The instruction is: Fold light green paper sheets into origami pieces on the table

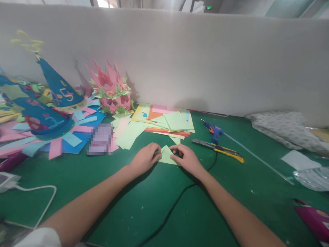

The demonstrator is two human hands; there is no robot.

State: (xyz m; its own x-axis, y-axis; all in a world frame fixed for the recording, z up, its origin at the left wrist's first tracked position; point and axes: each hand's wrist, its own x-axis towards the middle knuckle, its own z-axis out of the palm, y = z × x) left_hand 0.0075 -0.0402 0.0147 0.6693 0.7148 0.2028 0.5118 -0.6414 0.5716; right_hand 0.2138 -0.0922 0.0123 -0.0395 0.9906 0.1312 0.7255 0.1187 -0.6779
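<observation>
A small piece of light green paper, folded to a peak at the top, lies between my two hands on the green table. My left hand has its thumb and fingers closed on the paper's left edge. On the other side, my right hand pinches the right edge between thumb and curled fingers. Just behind the hands are loose green paper strips and a stack of coloured paper. A yellow utility knife rests to the right of my right hand.
A blue glue gun with a long clear glue stick lies behind the knife; its black cord crosses the table. At left are blue cone hats, a pink paper crown and a pixelated rectangular object. A grey partition stands behind.
</observation>
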